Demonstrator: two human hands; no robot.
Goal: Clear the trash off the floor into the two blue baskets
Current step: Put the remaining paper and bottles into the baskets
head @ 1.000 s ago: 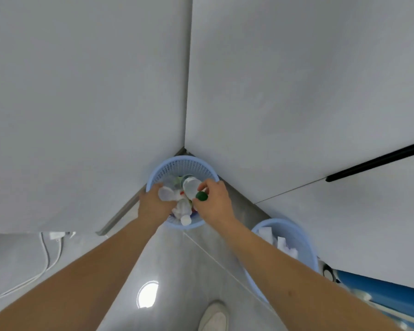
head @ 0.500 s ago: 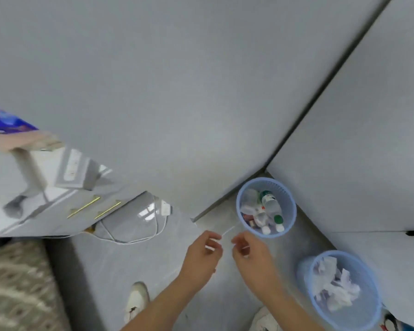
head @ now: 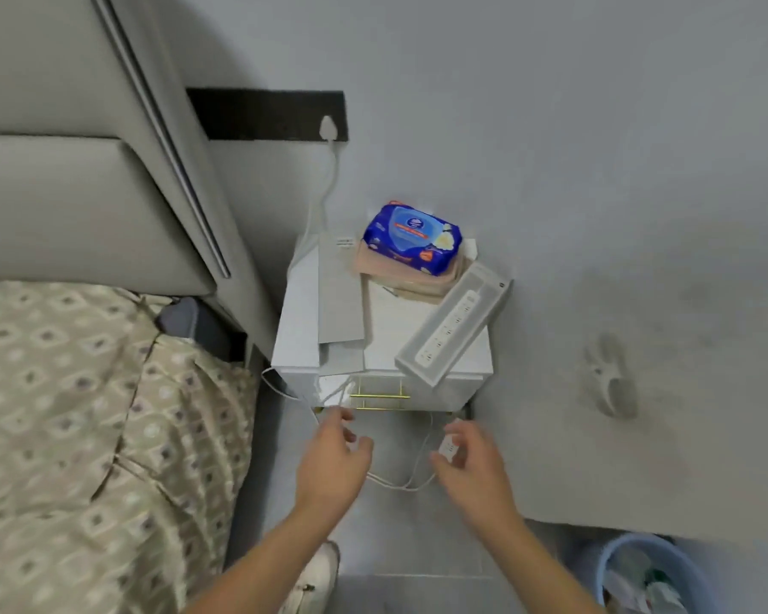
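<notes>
Now both hands hang over the grey floor in front of a small white bedside table [head: 382, 347] with gold drawer handles. The left hand [head: 331, 463] is loosely spread, fingers curled a little, holding nothing. The right hand [head: 473, 465] is also half open and empty, its fingers apart; a white power adapter [head: 449, 447] on a thin white cable [head: 400, 483] lies on the floor just beyond its fingertips, and whether they touch is unclear. Only 1 round blue plastic basket [head: 612, 565] shows, at the lower right corner, with crumpled trash inside. On the table sit a blue wet-wipe pack [head: 411, 237] and a long white power-strip box [head: 453, 330]. A patterned beige bed [head: 85, 414] lies to the left.
</notes>
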